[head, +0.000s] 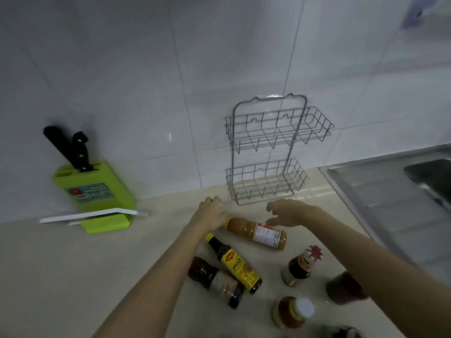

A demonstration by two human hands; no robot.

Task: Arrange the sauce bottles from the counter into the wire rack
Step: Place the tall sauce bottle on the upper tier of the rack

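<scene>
A two-tier wire rack (268, 152) hangs on the tiled wall, both tiers empty. Below it an orange sauce bottle (256, 232) lies on its side on the counter. My left hand (211, 213) hovers over its cap end with relaxed fingers. My right hand (285, 212) is spread above its label, fingers loosely curved, holding nothing. Nearer lie a dark bottle with a yellow label (234, 263) and a brown bottle (216, 281). A red-capped bottle (301, 265), a white-capped jar (292, 312) and a reddish jar (344, 287) stand to the right, the last partly behind my right forearm.
A green knife block (97, 191) with two black-handled knives leans against the wall at left, a white board (92, 214) in front of it. A steel sink (395, 191) fills the right side. The beige counter (73, 276) stretches to the left.
</scene>
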